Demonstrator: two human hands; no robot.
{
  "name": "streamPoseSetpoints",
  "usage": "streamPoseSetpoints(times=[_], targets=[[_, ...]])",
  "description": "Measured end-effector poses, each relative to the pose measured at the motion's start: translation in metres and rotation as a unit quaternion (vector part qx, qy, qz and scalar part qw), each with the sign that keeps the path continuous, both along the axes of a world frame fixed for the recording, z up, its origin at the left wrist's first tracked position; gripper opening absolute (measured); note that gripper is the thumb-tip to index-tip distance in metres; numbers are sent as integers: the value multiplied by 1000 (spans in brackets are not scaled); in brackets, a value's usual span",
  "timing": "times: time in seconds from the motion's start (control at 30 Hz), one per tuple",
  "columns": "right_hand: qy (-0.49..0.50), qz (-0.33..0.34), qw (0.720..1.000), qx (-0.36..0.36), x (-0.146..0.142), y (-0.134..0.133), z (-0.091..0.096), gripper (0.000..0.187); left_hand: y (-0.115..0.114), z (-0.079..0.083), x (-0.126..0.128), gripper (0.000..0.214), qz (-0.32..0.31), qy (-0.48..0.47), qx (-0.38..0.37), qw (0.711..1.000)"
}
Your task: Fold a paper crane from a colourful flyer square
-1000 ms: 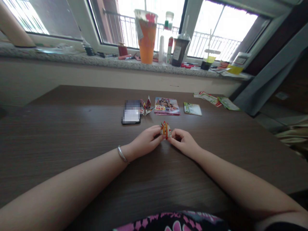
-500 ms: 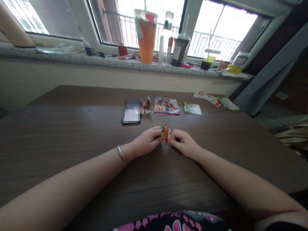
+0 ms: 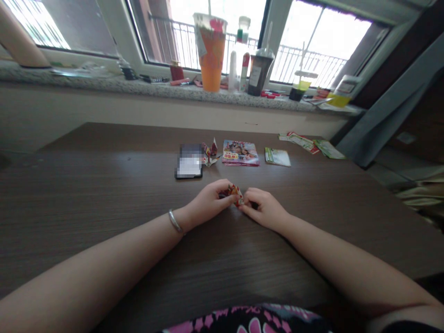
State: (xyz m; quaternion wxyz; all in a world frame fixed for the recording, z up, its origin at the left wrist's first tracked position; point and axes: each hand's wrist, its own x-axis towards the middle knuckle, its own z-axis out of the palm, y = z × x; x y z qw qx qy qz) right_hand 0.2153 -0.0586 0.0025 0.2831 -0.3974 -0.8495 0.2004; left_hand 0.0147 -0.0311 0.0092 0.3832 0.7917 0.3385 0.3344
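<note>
A small piece of folded, colourful printed paper (image 3: 236,193) is between my hands, just above the middle of the table. My left hand (image 3: 215,198) pinches it from the left, thumb in front and fingers behind. From the right, my right hand (image 3: 264,206) grips the paper's lower right edge between thumb and curled fingers. Part of the paper is hidden by my left fingers. Beyond my hands lie a phone (image 3: 189,162) with a blurred screen, a folded paper crane (image 3: 211,153) and a stack of printed leaflets (image 3: 240,153).
A small pad of green and white paper (image 3: 277,157) lies right of the leaflets, with paper strips (image 3: 301,141) farther right. Along the granite windowsill (image 3: 156,89) stand a tall orange drink cup (image 3: 211,55), a dark cup (image 3: 259,74) and several bottles.
The folded paper has turned and tilted, with its left side now deeper in my left hand. My right fingers have shifted slightly left against its edge.
</note>
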Motion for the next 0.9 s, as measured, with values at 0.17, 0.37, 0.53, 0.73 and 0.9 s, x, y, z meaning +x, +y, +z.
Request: streamPoseSetpoints(times=[0.17,0.37,0.53,0.73,0.9], targets=[[-24,-2,1000,5,0,0,1,23,0,0,0,17,6,-21,-19,1000],[-34,17,999,-3,0,1,1,22,-1,2,0,18,-2,-26,-21,999],[-47,40,998,-4,0,3,-1,21,0,0,-1,21,5,-42,0,999],[-33,37,999,-20,0,4,-2,22,1,-3,-1,22,15,-56,9,998],[-37,36,998,-23,0,3,-1,23,1,-2,-1,23,23,-54,-7,998]])
